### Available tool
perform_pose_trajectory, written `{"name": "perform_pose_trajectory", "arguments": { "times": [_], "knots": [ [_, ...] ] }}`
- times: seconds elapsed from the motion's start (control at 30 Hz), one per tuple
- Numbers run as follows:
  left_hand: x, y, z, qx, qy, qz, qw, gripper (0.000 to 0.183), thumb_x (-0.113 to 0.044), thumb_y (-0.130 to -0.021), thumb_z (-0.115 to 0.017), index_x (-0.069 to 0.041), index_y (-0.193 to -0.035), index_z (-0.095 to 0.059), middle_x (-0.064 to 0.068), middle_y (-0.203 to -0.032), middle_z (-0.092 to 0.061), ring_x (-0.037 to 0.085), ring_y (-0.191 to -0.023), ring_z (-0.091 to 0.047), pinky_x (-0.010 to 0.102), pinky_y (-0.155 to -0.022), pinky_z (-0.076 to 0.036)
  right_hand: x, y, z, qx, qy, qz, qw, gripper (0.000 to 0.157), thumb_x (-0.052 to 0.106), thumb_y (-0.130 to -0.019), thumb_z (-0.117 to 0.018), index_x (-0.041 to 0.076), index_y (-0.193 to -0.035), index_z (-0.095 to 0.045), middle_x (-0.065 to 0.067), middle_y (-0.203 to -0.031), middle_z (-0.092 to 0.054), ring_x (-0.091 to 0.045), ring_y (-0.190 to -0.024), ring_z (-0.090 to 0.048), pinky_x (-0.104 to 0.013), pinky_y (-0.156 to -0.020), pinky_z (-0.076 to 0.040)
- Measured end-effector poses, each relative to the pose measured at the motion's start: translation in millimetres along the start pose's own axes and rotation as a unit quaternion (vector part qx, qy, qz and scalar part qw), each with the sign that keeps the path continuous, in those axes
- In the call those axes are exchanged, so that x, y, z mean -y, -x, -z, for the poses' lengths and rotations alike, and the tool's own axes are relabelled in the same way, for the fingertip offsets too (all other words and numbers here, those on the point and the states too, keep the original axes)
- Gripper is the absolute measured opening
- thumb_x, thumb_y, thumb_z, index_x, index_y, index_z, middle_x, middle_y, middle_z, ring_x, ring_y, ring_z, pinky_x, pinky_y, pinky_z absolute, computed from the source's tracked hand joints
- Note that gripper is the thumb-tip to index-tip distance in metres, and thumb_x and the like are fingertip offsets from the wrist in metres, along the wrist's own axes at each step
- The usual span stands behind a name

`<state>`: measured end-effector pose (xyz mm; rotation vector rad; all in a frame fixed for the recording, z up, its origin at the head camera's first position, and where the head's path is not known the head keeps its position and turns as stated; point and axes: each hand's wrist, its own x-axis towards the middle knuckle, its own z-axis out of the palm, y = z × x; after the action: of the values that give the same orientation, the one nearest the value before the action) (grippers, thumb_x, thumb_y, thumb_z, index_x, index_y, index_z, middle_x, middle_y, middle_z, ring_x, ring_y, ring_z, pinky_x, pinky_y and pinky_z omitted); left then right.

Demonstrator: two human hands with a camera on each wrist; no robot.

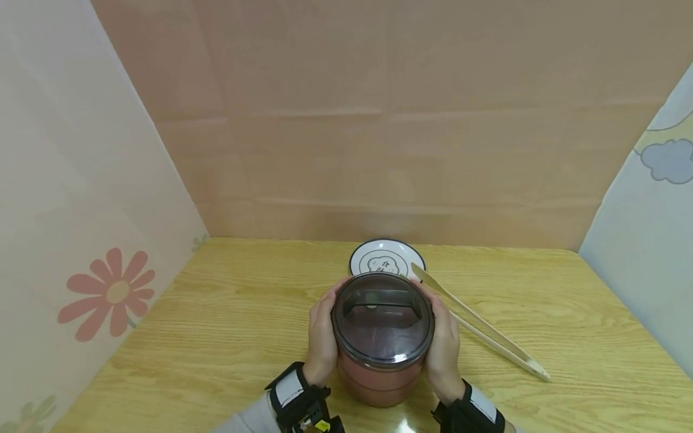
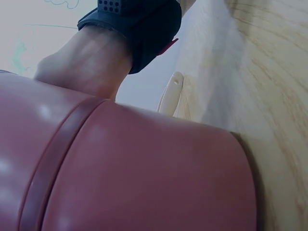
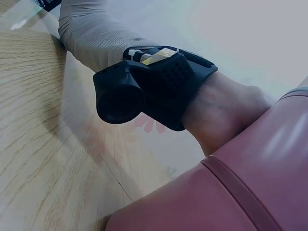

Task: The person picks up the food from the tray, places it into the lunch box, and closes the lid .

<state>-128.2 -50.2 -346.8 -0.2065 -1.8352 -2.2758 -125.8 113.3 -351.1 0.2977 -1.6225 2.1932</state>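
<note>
A pink canister (image 1: 381, 382) with a dark see-through lid (image 1: 382, 337) stands upright near the front of the table. The lid has a bar handle across it and sits on the canister's rim. My left hand (image 1: 323, 338) grips the left side of the canister, and my right hand (image 1: 445, 349) holds its right side. Most fingertips are hidden behind the canister. Both wrist views show its smooth pink wall (image 2: 159, 173) with a raised band, and the opposite hand and wrist beyond it.
Behind the canister, a white plate (image 1: 360, 260) with a dark rim and a printed design is partly covered by the lid. Pale tongs (image 1: 500, 344) lie slantwise to the right, one tip over the plate. Paper-like walls bound the wooden table (image 1: 243, 307).
</note>
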Motion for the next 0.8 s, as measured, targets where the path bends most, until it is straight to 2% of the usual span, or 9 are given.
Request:
{"name": "perform_pose_trajectory", "arguments": {
  "times": [0.2, 0.4, 0.5, 0.67, 0.8],
  "knots": [
    [3.0, -7.0, -2.1, 0.008, 0.007, -0.013, 0.9999, 0.049, -0.026, -0.103, -0.019, -0.004, -0.132, -0.052, 0.013, -0.131, -0.057, 0.019, -0.118, -0.054, 0.035, -0.098, -0.046, -2.3, -4.5, 1.6, 0.01, 0.02, -0.002, 1.0, 0.05, 0.02, -0.105, -0.019, -0.011, -0.13, -0.048, 0.004, -0.125, -0.062, -0.011, -0.122, -0.051, -0.02, -0.099, -0.042],
    [4.4, -9.5, -4.2, 0.008, 0.011, -0.007, 0.9999, 0.048, -0.024, -0.103, -0.018, -0.003, -0.133, -0.05, 0.012, -0.133, -0.055, 0.021, -0.119, -0.053, 0.034, -0.097, -0.047, -5.5, -10.2, 4.9, 0.013, 0.06, -0.005, 0.998, 0.051, 0.023, -0.105, -0.017, -0.005, -0.131, -0.049, 0.01, -0.127, -0.059, -0.01, -0.123, -0.049, -0.018, -0.1, -0.039],
    [4.5, -9.3, -3.4, 0.018, 0.008, -0.005, 0.9998, 0.048, -0.022, -0.103, -0.018, -0.003, -0.134, -0.05, 0.013, -0.134, -0.054, 0.022, -0.12, -0.052, 0.035, -0.097, -0.047, -4.2, -9.6, 5.4, 0.014, 0.057, -0.017, 0.998, 0.052, 0.026, -0.105, -0.016, -0.005, -0.132, -0.048, 0.01, -0.128, -0.058, -0.009, -0.123, -0.049, -0.018, -0.099, -0.04],
    [4.8, -10.2, 1.2, 0.039, -0.013, 0.004, 0.9992, 0.049, -0.024, -0.103, -0.018, -0.003, -0.135, -0.049, 0.013, -0.135, -0.054, 0.022, -0.121, -0.052, 0.036, -0.097, -0.046, -1.8, -4.1, 2.9, -0.012, 0.063, -0.031, 0.997, 0.053, 0.027, -0.104, -0.02, -0.007, -0.13, -0.051, 0.008, -0.123, -0.062, -0.007, -0.117, -0.053, -0.018, -0.096, -0.043],
    [5.8, -11.3, 1.3, 0.032, -0.014, -0.008, 0.9993, 0.049, -0.024, -0.102, -0.019, -0.003, -0.133, -0.052, 0.014, -0.133, -0.056, 0.022, -0.119, -0.054, 0.036, -0.097, -0.046, -1.7, -1.5, 0.2, -0.035, 0.07, -0.016, 0.997, 0.053, 0.026, -0.104, -0.023, -0.012, -0.126, -0.052, 0.01, -0.116, -0.066, -0.006, -0.112, -0.058, -0.017, -0.093, -0.046]
  ]
}}
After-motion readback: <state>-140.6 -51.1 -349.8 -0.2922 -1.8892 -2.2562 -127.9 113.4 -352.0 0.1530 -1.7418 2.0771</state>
